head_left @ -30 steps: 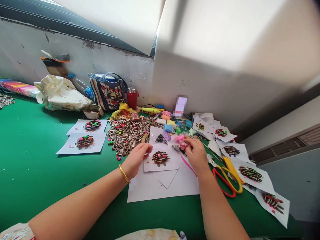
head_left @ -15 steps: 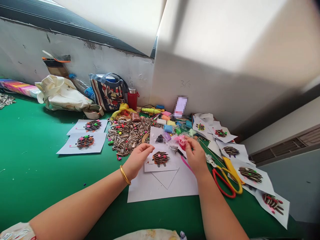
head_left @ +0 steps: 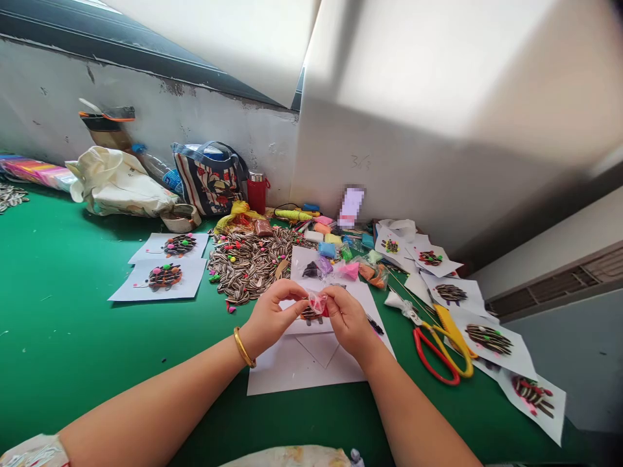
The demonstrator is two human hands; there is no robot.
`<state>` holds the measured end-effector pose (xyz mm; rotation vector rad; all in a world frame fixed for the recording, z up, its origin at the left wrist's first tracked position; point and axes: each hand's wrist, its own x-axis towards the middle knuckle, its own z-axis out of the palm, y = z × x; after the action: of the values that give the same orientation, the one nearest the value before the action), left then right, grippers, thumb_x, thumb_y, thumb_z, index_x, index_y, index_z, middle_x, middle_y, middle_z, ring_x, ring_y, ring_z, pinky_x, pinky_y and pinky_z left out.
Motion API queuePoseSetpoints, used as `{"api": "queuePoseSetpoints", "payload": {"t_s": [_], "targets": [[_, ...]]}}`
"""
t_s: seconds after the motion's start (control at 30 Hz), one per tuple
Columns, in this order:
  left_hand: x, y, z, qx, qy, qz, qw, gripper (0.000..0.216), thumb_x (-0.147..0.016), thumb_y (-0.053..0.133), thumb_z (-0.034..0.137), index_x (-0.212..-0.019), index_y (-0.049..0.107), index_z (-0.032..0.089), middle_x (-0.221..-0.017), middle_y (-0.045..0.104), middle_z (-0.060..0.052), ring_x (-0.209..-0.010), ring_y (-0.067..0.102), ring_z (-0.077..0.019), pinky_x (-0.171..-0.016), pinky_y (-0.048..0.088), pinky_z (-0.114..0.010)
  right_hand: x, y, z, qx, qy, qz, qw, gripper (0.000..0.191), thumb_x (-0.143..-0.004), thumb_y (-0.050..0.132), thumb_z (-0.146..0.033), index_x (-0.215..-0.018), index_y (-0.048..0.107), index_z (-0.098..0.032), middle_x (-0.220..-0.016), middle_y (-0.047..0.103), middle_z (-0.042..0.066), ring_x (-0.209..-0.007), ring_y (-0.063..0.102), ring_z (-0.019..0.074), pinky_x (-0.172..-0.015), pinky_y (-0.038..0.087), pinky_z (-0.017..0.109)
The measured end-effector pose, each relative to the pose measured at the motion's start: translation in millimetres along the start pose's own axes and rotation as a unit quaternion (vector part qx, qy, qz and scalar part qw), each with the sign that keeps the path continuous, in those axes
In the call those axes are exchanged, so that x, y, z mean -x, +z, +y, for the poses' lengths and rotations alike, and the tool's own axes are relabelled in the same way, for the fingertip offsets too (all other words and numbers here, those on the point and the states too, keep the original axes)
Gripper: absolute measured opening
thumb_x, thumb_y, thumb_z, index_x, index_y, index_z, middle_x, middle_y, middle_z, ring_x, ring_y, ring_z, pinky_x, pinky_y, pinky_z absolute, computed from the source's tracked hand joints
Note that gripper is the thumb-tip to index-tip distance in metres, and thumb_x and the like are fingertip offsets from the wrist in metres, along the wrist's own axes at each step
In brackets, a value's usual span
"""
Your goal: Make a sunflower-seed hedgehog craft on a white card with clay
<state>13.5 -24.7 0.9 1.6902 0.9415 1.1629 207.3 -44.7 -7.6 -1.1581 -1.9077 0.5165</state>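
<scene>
Both hands meet over the white paper (head_left: 272,376). Between them is a small clear plastic bag of red clay (head_left: 317,302). My left hand (head_left: 273,316) pinches the bag's left side, and my right hand (head_left: 351,321) grips its right side. Just beneath lies a card with a hedgehog (head_left: 311,315) made of striped sunflower seeds, partly hidden by the fingers and the bag. A black pen (head_left: 374,325) rests right of my right hand. Pink clay (head_left: 349,270) and bagged orange clay (head_left: 374,274) lie beyond the hands.
A heap of sunflower seeds (head_left: 250,266) spreads behind my left hand. Scissors (head_left: 440,350) with red and yellow handles lie at right, near several finished hedgehog cards (head_left: 491,340). Two more cards (head_left: 160,279) are at left. A red bottle (head_left: 256,193) and bags (head_left: 211,178) stand by the wall.
My right hand has brought the red clay bag left and nearer from among the clay packets. My left hand has closed on the bag's other side.
</scene>
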Motion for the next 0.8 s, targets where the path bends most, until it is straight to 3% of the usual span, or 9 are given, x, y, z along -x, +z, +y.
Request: {"api": "queuePoseSetpoints", "payload": {"t_s": [0.1,0.2,0.3,0.43,0.63,0.8], "targets": [[1.0,0.1,2.3,-0.035,0.016,-0.005,0.999,0.016,-0.084,0.064,0.036,-0.083,0.071,0.022,-0.089,0.068,-0.005,-0.091,0.061,-0.0208,-0.089,0.047,-0.035,-0.3,0.9,-0.1,0.01,-0.006,0.002,1.0,0.022,-0.098,0.036,-0.029,-0.101,0.057,-0.023,-0.092,0.061,0.005,-0.084,0.057,0.0188,-0.077,0.046,0.032],[1.8,1.4,2.5,-0.034,-0.025,0.004,0.999,0.018,-0.083,0.064,0.037,-0.091,0.074,0.025,-0.096,0.072,-0.005,-0.093,0.063,-0.0226,-0.088,0.048,-0.035,-0.9,1.3,-2.5,0.012,-0.021,0.005,1.0,0.021,-0.098,0.037,-0.027,-0.101,0.057,-0.023,-0.093,0.061,0.006,-0.086,0.056,0.0193,-0.078,0.046,0.034],[2.0,3.1,1.5,-0.003,-0.066,-0.03,0.997,0.023,-0.083,0.064,0.039,-0.099,0.075,0.026,-0.102,0.073,-0.004,-0.093,0.066,-0.0234,-0.086,0.05,-0.035,-1.5,1.9,-4.3,0.007,-0.04,0.011,0.999,0.018,-0.097,0.039,-0.025,-0.099,0.056,-0.023,-0.095,0.059,0.006,-0.089,0.054,0.0198,-0.082,0.046,0.036],[2.1,3.9,3.1,0.029,-0.074,-0.056,0.995,0.023,-0.078,0.069,0.038,-0.095,0.076,0.024,-0.098,0.074,-0.004,-0.091,0.066,-0.0241,-0.083,0.051,-0.035,-0.9,5.2,-3.8,-0.015,-0.05,0.009,0.999,0.012,-0.095,0.043,-0.024,-0.097,0.055,-0.023,-0.095,0.056,0.006,-0.093,0.053,0.0207,-0.083,0.047,0.038],[2.2,3.4,3.3,-0.032,-0.045,-0.033,0.998,0.015,-0.076,0.07,0.037,-0.082,0.075,0.025,-0.082,0.072,-0.002,-0.077,0.064,-0.0198,-0.076,0.05,-0.031,0.1,8.0,-6.8,-0.039,-0.053,0.001,0.998,0.009,-0.092,0.048,-0.019,-0.097,0.054,-0.023,-0.098,0.054,0.006,-0.094,0.053,0.0195,-0.083,0.048,0.036],[2.1,2.1,-1.1,-0.044,-0.037,-0.007,0.998,0.016,-0.078,0.068,0.039,-0.085,0.075,0.026,-0.084,0.072,-0.003,-0.078,0.064,-0.0209,-0.077,0.049,-0.032,1.4,3.5,-9.3,-0.025,-0.013,-0.025,0.999,0.015,-0.092,0.048,-0.02,-0.105,0.055,-0.024,-0.099,0.061,0.005,-0.091,0.057,0.0187,-0.082,0.048,0.035]]}}
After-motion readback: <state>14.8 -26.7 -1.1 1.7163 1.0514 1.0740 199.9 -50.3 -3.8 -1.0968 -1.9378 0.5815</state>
